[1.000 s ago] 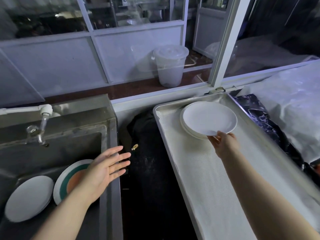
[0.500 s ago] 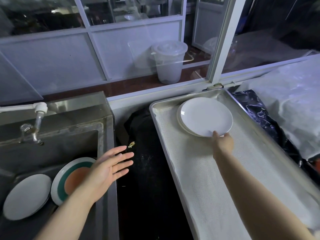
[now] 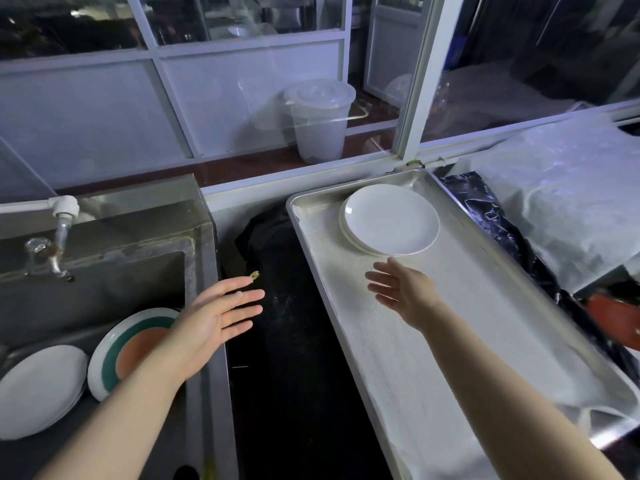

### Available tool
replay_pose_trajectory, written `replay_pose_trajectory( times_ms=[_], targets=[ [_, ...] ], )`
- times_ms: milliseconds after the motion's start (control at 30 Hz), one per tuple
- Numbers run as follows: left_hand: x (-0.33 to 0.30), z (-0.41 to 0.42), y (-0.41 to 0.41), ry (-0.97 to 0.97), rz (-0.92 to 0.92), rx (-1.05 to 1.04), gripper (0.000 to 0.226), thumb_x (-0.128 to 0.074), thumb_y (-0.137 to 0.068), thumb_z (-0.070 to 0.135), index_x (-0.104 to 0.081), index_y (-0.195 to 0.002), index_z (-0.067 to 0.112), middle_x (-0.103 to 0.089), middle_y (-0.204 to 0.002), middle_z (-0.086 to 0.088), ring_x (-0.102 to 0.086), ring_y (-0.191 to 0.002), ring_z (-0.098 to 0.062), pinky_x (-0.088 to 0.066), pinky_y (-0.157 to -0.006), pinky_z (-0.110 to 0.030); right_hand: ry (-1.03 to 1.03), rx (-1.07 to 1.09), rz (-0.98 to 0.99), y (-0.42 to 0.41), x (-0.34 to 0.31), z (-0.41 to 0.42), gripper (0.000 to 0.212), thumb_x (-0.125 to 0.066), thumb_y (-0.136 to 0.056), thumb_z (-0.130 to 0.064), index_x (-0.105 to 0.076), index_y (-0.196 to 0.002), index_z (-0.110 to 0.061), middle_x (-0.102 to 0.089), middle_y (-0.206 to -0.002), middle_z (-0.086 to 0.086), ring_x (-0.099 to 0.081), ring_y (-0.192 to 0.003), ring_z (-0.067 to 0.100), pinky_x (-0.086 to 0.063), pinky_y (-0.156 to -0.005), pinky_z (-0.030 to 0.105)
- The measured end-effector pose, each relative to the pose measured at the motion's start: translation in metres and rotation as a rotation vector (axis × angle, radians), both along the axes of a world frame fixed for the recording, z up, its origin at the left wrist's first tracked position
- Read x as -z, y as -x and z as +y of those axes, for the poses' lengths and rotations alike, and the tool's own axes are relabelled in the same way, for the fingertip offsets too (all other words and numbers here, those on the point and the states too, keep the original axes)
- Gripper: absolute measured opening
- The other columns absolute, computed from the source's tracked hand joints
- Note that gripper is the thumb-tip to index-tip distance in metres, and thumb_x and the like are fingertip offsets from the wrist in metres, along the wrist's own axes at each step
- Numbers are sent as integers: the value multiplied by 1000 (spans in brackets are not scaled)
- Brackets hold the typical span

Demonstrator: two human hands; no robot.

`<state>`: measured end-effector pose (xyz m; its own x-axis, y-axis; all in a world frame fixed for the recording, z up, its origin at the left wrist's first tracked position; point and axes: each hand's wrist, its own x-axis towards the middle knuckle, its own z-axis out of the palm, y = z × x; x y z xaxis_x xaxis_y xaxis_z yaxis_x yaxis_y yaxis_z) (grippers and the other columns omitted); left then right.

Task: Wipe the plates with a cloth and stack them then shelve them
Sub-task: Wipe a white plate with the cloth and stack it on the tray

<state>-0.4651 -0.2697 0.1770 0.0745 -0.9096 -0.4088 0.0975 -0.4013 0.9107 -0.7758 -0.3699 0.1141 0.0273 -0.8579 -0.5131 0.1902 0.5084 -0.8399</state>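
White round plates [image 3: 391,221] sit stacked at 12 o'clock on the cloth-lined steel tray [image 3: 429,341]; the right hand [image 3: 403,292], which pinched the top plate's rim half a second ago, has let go and hovers just below, fingers spread and empty. Glass partitions back the counter. At 9 o'clock the left hand [image 3: 211,317] hangs open over the steel sink [image 3: 145,271], above a green-banded plate [image 3: 131,348] and a white plate [image 3: 38,386].
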Motion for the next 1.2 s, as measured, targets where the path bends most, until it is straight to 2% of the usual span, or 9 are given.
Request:
replay_pose_trajectory(
  times_ms=[167,367,533,667,800,967,1067,1133,1200],
  targets=[
    [-10,16,-11,33,46,-32,28,-47,-98,12,-61,-121,19,-73,-110,-7,-70,-100,-23,-51,-88,-40,66,-132,-192,-33,-34,43,34,-42,-100,-37,-66,-115,-19,-71,-113,2,-69,-101,18,-48,-80,33],
    [-22,57,-58,85,91,-57,27,-47,-98,11,-62,-120,17,-73,-111,-8,-70,-101,-25,-50,-92,-41,136,-295,-167,-108,-70,94,34,-47,-94,-37,-64,-119,-22,-70,-117,1,-68,-104,18,-47,-84,33],
    [-27,111,-144,131,117,-137,25,-47,-98,12,-62,-118,18,-74,-108,-7,-71,-96,-22,-51,-88,-39,159,-391,-148,-205,-79,144,46,-68,-71,-43,-69,-113,-23,-71,-113,3,-69,-100,19,-48,-82,32],
    [-22,177,-236,149,149,-195,27,-47,-97,12,-60,-120,17,-73,-111,-8,-71,-97,-22,-50,-86,-38,105,-416,-168,-296,-64,187,28,-51,-93,-32,-69,-110,-20,-72,-109,5,-70,-91,18,-49,-78,31],
    [-12,243,-324,148,130,-272,25,-49,-95,11,-62,-116,15,-73,-110,-9,-72,-90,-19,-54,-79,-32,16,-435,-180,-389,-42,232,33,-63,-77,-34,-68,-106,-19,-74,-103,5,-71,-84,18,-47,-75,31],
    [6,302,-409,126,141,-466,27,-53,-90,11,-63,-114,16,-74,-105,-8,-71,-90,-21,-50,-87,-36,-137,-452,-125,-471,3,273,23,-60,-85,-32,-69,-103,-20,-75,-99,2,-72,-82,17,-47,-71,29],
    [23,325,-438,63,178,-532,39,-62,-76,20,-62,-115,16,-74,-105,-7,-70,-96,-23,-49,-88,-38,-220,-430,-75,-498,30,284,23,-56,-92,-31,-68,-105,-17,-74,-102,5,-69,-87,20,-47,-73,29],
    [41,333,-455,17,197,-560,34,-60,-81,17,-62,-115,17,-74,-105,-7,-71,-95,-23,-49,-85,-37,-264,-405,-19,-515,50,285,20,-60,-90,-29,-71,-101,-16,-75,-98,7,-67,-85,21,-47,-73,29],
    [63,336,-468,-33,219,-588,24,-53,-92,11,-62,-114,17,-75,-104,-5,-72,-92,-20,-50,-81,-36,-310,-404,11,-532,68,281,13,-63,-87,-24,-70,-88,-13,-72,-81,7,-63,-69,19,-43,-64,26]
  ],
)
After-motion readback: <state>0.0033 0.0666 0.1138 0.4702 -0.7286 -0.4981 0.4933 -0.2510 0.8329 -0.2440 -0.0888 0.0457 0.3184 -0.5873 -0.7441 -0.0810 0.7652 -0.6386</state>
